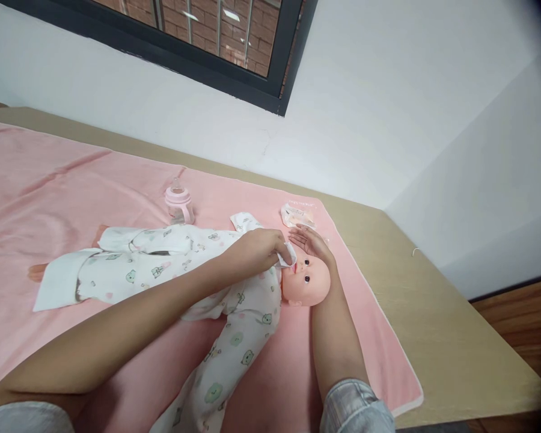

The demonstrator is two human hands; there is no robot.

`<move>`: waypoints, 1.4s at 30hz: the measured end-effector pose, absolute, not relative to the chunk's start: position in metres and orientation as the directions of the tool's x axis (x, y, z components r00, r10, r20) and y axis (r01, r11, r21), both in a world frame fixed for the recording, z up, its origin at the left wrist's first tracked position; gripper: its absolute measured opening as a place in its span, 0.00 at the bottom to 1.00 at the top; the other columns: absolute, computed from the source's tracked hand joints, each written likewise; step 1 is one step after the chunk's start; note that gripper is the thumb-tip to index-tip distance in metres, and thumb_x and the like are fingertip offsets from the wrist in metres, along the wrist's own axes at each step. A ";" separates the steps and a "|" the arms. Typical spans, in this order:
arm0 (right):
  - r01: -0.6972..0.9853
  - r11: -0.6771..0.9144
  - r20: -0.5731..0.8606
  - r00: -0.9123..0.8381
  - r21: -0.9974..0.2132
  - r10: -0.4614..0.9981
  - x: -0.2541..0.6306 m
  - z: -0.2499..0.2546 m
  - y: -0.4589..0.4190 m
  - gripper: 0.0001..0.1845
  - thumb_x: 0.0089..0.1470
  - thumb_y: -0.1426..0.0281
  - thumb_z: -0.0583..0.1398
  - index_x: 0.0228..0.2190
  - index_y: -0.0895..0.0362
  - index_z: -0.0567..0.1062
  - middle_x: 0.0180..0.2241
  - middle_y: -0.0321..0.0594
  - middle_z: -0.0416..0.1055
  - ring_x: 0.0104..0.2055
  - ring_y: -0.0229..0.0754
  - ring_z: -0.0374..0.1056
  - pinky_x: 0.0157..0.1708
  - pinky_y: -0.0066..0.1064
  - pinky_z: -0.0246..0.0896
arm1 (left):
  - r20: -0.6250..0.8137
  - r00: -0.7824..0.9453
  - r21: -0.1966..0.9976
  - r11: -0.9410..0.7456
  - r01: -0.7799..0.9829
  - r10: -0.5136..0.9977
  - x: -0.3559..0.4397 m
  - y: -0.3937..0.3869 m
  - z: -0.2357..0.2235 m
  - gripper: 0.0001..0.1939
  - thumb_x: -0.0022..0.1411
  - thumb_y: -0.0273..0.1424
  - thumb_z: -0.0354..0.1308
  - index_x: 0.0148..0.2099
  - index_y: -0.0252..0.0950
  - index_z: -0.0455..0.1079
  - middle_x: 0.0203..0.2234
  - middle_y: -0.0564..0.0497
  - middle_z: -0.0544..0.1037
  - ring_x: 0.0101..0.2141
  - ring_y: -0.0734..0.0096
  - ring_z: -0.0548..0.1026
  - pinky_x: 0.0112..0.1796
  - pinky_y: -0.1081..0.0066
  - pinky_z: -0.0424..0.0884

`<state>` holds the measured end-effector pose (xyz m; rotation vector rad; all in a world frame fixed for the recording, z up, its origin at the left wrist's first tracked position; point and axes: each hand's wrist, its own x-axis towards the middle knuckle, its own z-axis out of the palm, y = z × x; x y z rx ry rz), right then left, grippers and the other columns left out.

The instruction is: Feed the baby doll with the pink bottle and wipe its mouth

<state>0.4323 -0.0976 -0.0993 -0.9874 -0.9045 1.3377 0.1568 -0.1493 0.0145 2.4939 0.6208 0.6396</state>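
Observation:
A baby doll in a white patterned romper lies on a pink blanket, its head to the right. My left hand is closed on a small white wipe pressed against the doll's face near the mouth. My right hand rests flat and open on the top of the doll's head, fingers stretched out. Both forearms reach in from the bottom edge.
A pink baby bottle stands on the blanket behind the doll. A small wipe packet lies near the blanket's far right corner. The blanket covers a beige table set against a white wall, with a window above.

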 end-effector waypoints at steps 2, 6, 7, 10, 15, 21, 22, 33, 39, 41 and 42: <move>-0.347 -0.013 -0.030 0.045 -0.938 0.999 0.432 -0.099 -0.098 0.17 0.52 0.65 0.66 0.42 0.57 0.73 0.42 0.45 0.76 0.46 0.45 0.74 0.53 0.37 0.71 | 0.304 0.791 0.549 -0.777 0.310 0.530 0.157 -0.149 0.014 0.24 0.50 0.16 0.47 0.36 0.42 0.80 0.35 0.55 0.77 0.33 0.74 0.73 0.33 0.76 0.65; -0.341 -0.019 -0.036 0.043 -0.940 0.998 0.433 -0.100 -0.098 0.17 0.52 0.65 0.66 0.42 0.57 0.73 0.42 0.44 0.76 0.47 0.45 0.73 0.54 0.38 0.70 | 0.324 0.778 0.535 -0.782 0.319 0.539 0.158 -0.150 0.015 0.23 0.52 0.16 0.48 0.37 0.42 0.80 0.37 0.55 0.77 0.35 0.73 0.74 0.35 0.75 0.65; -0.341 -0.018 -0.034 0.039 -0.940 0.999 0.433 -0.100 -0.098 0.17 0.52 0.65 0.66 0.42 0.57 0.73 0.42 0.44 0.76 0.47 0.45 0.73 0.54 0.38 0.70 | 0.321 0.777 0.530 -0.782 0.327 0.542 0.158 -0.150 0.015 0.23 0.52 0.16 0.48 0.37 0.42 0.80 0.37 0.55 0.77 0.35 0.73 0.74 0.35 0.75 0.65; -0.340 -0.012 -0.025 0.033 -0.940 0.999 0.433 -0.101 -0.097 0.16 0.52 0.65 0.66 0.42 0.57 0.73 0.42 0.44 0.76 0.47 0.45 0.73 0.54 0.37 0.70 | 0.297 0.785 0.524 -0.780 0.342 0.544 0.158 -0.151 0.015 0.23 0.51 0.16 0.48 0.37 0.42 0.80 0.37 0.55 0.77 0.34 0.73 0.74 0.34 0.74 0.65; -0.344 -0.017 -0.031 0.035 -0.939 0.999 0.433 -0.100 -0.098 0.15 0.53 0.66 0.65 0.42 0.57 0.73 0.42 0.44 0.76 0.46 0.44 0.74 0.51 0.35 0.71 | 0.324 0.764 0.526 -0.777 0.345 0.558 0.158 -0.150 0.012 0.21 0.55 0.18 0.49 0.38 0.44 0.80 0.38 0.55 0.76 0.37 0.71 0.74 0.37 0.73 0.66; -0.352 -0.035 -0.061 0.064 -0.935 0.996 0.428 -0.093 -0.101 0.14 0.55 0.69 0.63 0.44 0.59 0.72 0.42 0.47 0.76 0.44 0.44 0.74 0.48 0.33 0.73 | 0.307 0.761 0.508 -0.774 0.377 0.572 0.159 -0.152 0.013 0.21 0.57 0.19 0.49 0.39 0.44 0.80 0.38 0.53 0.75 0.37 0.70 0.74 0.36 0.73 0.66; -0.353 -0.038 -0.066 0.068 -0.935 0.996 0.428 -0.092 -0.102 0.14 0.56 0.69 0.62 0.44 0.59 0.71 0.42 0.47 0.76 0.44 0.44 0.75 0.48 0.33 0.73 | 0.308 0.760 0.506 -0.775 0.379 0.572 0.159 -0.152 0.013 0.21 0.57 0.19 0.49 0.39 0.44 0.80 0.38 0.53 0.75 0.37 0.70 0.74 0.36 0.73 0.66; -0.326 -0.051 -0.074 0.059 -0.944 0.996 0.428 -0.093 -0.101 0.15 0.53 0.67 0.64 0.43 0.57 0.72 0.42 0.44 0.76 0.45 0.43 0.74 0.50 0.34 0.71 | 0.327 0.760 0.533 -0.773 0.342 0.562 0.159 -0.153 0.013 0.22 0.58 0.17 0.47 0.39 0.43 0.79 0.37 0.53 0.75 0.36 0.70 0.73 0.35 0.73 0.66; -0.331 -0.037 -0.053 0.042 -0.943 0.998 0.432 -0.097 -0.098 0.16 0.53 0.66 0.65 0.43 0.57 0.72 0.43 0.44 0.75 0.47 0.44 0.73 0.50 0.34 0.71 | 0.352 0.764 0.582 -0.766 0.275 0.542 0.162 -0.161 0.017 0.22 0.57 0.15 0.49 0.38 0.42 0.80 0.37 0.54 0.75 0.37 0.72 0.74 0.38 0.74 0.67; -0.330 -0.036 -0.053 0.043 -0.943 0.998 0.432 -0.098 -0.098 0.15 0.53 0.66 0.65 0.42 0.57 0.73 0.43 0.43 0.75 0.47 0.44 0.73 0.51 0.35 0.71 | 0.347 0.768 0.586 -0.764 0.271 0.538 0.163 -0.162 0.017 0.22 0.57 0.14 0.49 0.38 0.41 0.80 0.37 0.54 0.76 0.38 0.72 0.74 0.38 0.73 0.67; -0.328 -0.037 -0.054 0.043 -0.944 0.998 0.433 -0.099 -0.097 0.14 0.53 0.66 0.65 0.42 0.56 0.73 0.43 0.42 0.75 0.47 0.44 0.73 0.51 0.35 0.71 | 0.346 0.770 0.587 -0.764 0.268 0.536 0.164 -0.163 0.017 0.21 0.57 0.14 0.50 0.38 0.40 0.80 0.37 0.54 0.76 0.38 0.72 0.74 0.39 0.73 0.67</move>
